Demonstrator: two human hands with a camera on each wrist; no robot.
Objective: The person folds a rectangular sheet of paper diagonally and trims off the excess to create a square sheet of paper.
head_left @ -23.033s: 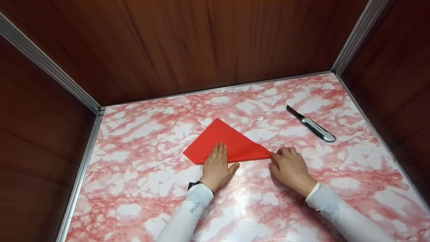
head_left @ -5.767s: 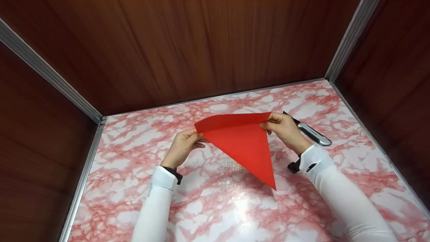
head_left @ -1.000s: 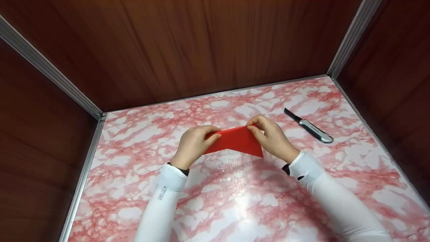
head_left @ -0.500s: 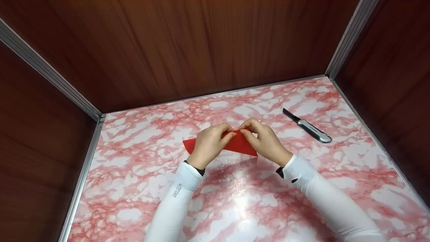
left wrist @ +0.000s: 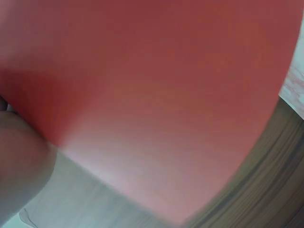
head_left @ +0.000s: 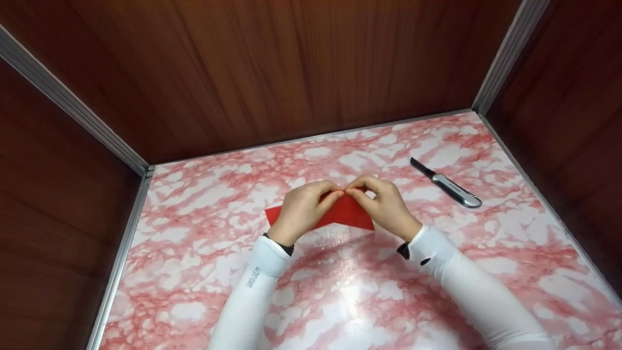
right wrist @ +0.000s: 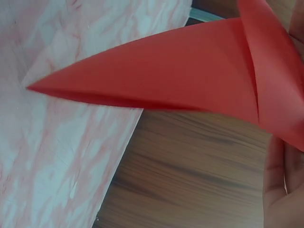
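Note:
A folded sheet of red paper [head_left: 347, 212] hangs between my hands over the middle of the table. My left hand [head_left: 306, 206] pinches its upper edge between thumb and fingers and hides much of its left half. Close beside those fingertips, my right hand [head_left: 384, 204] pinches the same edge. Two pointed corners stick out below, one past each hand. In the right wrist view the paper [right wrist: 156, 71] shows a long pointed flap and an overlapping fold near the fingers. The left wrist view is mostly filled by the blurred red paper [left wrist: 166, 85].
A utility knife [head_left: 452, 188] with a black blade end and silver-grey handle lies to the right of the hands. The pink-and-white marbled table [head_left: 194, 272] is enclosed by dark wood panels [head_left: 311, 68] at the back and both sides.
From flat on the table under the hands, the paper was lifted and folded smaller. Over the last second my left hand moved right along its top edge until both sets of fingertips met.

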